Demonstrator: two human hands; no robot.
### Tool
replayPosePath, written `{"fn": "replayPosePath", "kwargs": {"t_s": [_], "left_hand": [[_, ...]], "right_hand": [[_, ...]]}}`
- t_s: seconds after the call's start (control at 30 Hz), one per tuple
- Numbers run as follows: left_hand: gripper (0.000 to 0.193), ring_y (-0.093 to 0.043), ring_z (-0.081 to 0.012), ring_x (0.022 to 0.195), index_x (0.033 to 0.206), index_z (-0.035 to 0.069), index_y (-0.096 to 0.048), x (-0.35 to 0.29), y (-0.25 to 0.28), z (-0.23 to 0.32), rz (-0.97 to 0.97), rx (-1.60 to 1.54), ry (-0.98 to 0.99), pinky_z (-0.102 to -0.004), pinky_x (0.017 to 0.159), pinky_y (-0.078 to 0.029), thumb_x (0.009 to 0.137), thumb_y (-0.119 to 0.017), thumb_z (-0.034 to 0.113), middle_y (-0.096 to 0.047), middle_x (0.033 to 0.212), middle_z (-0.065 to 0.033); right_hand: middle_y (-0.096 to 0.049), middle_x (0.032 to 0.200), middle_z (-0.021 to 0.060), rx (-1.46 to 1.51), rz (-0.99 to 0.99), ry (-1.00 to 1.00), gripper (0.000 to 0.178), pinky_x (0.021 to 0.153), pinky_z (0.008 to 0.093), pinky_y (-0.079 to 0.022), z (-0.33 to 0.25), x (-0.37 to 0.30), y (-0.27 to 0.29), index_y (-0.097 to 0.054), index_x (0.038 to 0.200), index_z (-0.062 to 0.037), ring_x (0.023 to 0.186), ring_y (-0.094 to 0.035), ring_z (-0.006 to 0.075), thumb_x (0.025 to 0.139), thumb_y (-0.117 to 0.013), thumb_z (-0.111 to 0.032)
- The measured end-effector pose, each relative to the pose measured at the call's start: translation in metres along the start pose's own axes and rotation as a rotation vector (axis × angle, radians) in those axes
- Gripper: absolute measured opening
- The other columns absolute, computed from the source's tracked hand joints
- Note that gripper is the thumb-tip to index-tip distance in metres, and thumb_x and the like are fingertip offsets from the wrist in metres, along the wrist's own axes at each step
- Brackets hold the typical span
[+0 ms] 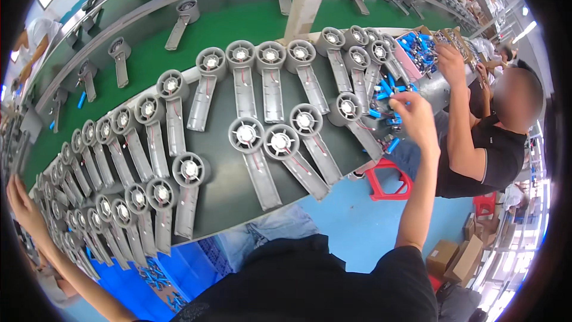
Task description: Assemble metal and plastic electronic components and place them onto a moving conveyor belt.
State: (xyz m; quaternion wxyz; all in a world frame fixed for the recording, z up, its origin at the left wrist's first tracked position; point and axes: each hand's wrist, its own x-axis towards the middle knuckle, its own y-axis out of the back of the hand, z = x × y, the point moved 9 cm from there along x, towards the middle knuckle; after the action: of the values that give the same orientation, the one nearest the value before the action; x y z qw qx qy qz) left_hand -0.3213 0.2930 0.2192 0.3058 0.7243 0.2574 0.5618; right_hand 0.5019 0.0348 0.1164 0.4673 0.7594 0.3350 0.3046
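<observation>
Narrow right grip point(417, 118), contents unclear, hovers at blue cylinders point(386, 87) beside grey fan housings point(364, 136).

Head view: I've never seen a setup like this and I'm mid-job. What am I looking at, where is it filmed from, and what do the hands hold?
There is no machine arm here: the worker's own bare hands do the work. A fisheye camera on their head looks down, so straight edges bend. On the dark workbench lie rows of grey fan housings, each a ring with a trough-like handle. A green conveyor belt runs behind. The left hand is at the far left, by the housings. The right hand is over loose blue cylinders; whether it grips one is unclear. The seated co-worker at right is someone else.
</observation>
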Motion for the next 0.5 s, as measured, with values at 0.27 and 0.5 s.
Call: {"fn": "replayPosePath", "kwargs": {"t_s": [0.27, 0.5], "left_hand": [[0.017, -0.059, -0.0324, 0.102, 0.105, -0.001, -0.067, -0.135, 0.149, 0.321, -0.109, -0.656, 0.056, -0.041, 0.089, -0.046, 0.09, -0.06, 0.001, -0.061, 0.111, -0.0183], [0.03, -0.057, -0.0257, 0.085, 0.105, 0.005, -0.072, -0.197, 0.125, 0.399, -0.109, -0.766, 0.095, -0.0313, 0.069, -0.046, 0.077, -0.076, -0.004, -0.057, 0.108, -0.0164]], "right_hand": [[-0.056, 0.084, 0.0111, -0.013, -0.144, 0.261, 0.021, 0.071, 0.0389, -0.047, -0.002, -0.011, -0.044, -0.07, 0.096, -0.003, 0.079, -0.059, 0.0282, 0.079, -0.074, -0.014], [-0.054, 0.079, 0.0043, 0.141, 0.023, 0.259, 0.022, 0.065, 0.0295, -0.043, 0.019, 0.003, -0.019, -0.061, 0.103, -0.0007, 0.072, -0.052, 0.0146, 0.089, -0.069, -0.016]]}}
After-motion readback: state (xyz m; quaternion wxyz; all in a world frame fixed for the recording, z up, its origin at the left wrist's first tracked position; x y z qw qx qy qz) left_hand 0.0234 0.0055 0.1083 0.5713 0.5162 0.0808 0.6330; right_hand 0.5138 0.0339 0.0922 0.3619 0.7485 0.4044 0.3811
